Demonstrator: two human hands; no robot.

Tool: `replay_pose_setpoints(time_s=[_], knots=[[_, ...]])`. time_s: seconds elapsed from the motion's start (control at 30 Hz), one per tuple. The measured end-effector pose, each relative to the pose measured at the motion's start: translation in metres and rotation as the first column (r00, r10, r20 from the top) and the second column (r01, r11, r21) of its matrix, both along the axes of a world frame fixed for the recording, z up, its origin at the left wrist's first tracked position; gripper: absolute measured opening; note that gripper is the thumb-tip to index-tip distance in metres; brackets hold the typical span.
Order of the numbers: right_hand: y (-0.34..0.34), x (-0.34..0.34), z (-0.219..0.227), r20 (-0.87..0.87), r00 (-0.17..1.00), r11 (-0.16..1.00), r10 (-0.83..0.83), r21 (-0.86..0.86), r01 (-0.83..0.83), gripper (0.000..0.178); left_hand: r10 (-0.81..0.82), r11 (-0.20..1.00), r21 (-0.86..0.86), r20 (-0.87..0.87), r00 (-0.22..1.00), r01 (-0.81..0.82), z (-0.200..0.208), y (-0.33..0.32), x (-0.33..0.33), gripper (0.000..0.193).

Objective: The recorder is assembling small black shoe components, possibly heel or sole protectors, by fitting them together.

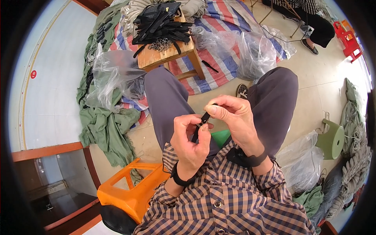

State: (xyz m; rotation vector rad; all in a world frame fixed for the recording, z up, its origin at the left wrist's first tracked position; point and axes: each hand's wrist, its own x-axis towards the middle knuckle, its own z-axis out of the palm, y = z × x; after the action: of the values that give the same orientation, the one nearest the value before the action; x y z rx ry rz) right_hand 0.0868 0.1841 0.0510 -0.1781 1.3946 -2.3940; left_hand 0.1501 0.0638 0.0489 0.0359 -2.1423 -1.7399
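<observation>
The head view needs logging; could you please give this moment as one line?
left hand: pinches black strip | right hand: pinches strip's upper part | wooden stool: bears heaped black strips, metal pieces

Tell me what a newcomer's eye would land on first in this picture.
Probably the heap of black straps on the wooden stool at the top, set off by the red, white and blue striped sheet beneath. Near the middle, the left hand and right hand pinch a small black strap. The bright orange plastic stool stands out at lower left.
</observation>
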Motion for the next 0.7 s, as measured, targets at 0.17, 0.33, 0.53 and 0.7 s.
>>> replay_pose_setpoints(time_s=[0.17,0.33,0.53,0.7], knots=[[-0.0023,0.0029,0.0019,-0.062,0.998,0.996,-0.026,0.085,0.031,0.015,0.039,0.991,0.127,0.019,0.999,-0.041,-0.0002,0.0011,-0.0042,0.013],[-0.0044,0.0032,0.0036,-0.141,0.989,0.986,-0.038,0.154,0.060,0.013,0.052,0.974,0.215,0.079,0.995,-0.068,0.0020,0.0000,-0.0071,0.013],[-0.0041,0.0041,0.0014,-0.184,0.981,0.979,-0.053,0.184,0.088,0.012,0.038,0.964,0.258,0.098,0.994,-0.062,0.0009,0.0005,-0.0079,0.013],[-0.0052,0.0055,0.0006,-0.244,0.968,0.969,-0.058,0.220,0.113,0.013,0.012,0.945,0.320,0.151,0.988,-0.061,0.0026,-0.0025,-0.0097,0.013]])
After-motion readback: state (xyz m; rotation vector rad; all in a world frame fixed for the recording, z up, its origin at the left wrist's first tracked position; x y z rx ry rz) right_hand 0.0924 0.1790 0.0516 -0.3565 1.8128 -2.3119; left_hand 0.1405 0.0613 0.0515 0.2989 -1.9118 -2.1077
